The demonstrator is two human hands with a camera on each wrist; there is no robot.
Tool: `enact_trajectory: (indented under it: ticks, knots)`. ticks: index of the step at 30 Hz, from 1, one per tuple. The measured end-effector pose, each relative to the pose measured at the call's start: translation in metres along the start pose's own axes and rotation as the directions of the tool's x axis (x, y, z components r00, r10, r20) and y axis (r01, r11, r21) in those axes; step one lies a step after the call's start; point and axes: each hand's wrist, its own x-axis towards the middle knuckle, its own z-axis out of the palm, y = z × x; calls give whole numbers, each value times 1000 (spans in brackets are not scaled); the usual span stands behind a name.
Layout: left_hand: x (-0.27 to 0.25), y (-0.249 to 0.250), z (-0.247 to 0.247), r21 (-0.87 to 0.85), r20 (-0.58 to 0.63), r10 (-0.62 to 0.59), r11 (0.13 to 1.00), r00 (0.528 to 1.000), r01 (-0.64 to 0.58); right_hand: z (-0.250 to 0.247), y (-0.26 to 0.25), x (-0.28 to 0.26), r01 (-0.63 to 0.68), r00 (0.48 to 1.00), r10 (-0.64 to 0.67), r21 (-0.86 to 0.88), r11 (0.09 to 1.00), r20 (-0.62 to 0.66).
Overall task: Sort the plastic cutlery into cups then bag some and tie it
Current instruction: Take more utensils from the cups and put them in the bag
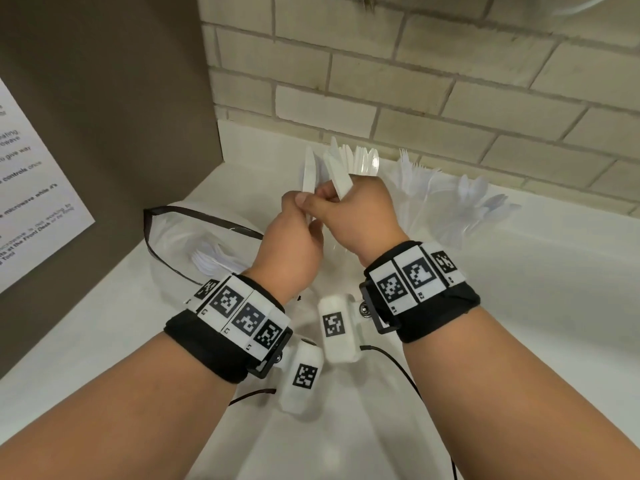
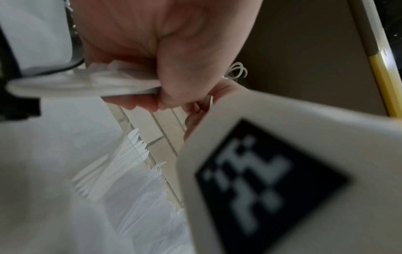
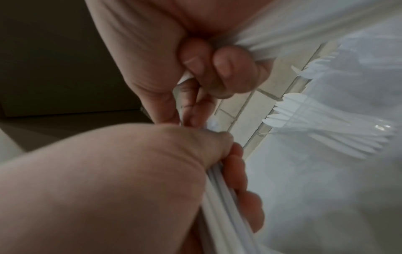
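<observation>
- I have both hands raised together over the white bench, close to the brick wall.
- My left hand has its grip curled round a small bunch of white plastic knives; in the right wrist view I count about three handles running through the fingers, though blur keeps me from being sure.
- My right hand is also curled tight, its grip on a second bunch of knives, blades pointing up and away from me. I cannot count them exactly.
- The two bunches meet between my hands, thumbs nearly touching.
- Behind my hands I see three clear cups on the bench by the wall: one with knives, one with forks to its right, and one with spoons furthest right.
- Each cup holds a fanned cluster; there are too many pieces overlapping for a count.
- One clear plastic bag with a dark rim lies open on the bench to my left, just beside my left hand, with several white forks inside.
- A brown panel stands on the left with one printed sheet stuck to it.
</observation>
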Motion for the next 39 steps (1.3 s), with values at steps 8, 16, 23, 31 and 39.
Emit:
enact_trajectory:
  ticks: [8, 16, 23, 31, 39]
  knots:
    - [-2, -8, 3, 6, -88, 3, 1000, 996, -2, -7, -8, 0, 71, 995, -71, -4, 997, -63]
    - [-6, -16, 4, -2, -14, -27, 1000, 1000, 27, -22, -26, 3, -33, 996, 70, 472, 881, -60]
    - [-1, -16, -2, -144, 73, -120, 981, 990, 129, -34, -8, 13, -13, 992, 63, 399, 917, -112]
    - [1, -14, -11, -534, 262, -299, 747, 918, 396, -59, -4, 92, 217, 929, -66, 391, 895, -365]
    - [15, -17, -19, -637, 234, -334, 657, 913, 404, -23, 41, 141, 148, 936, -13, 361, 921, -352]
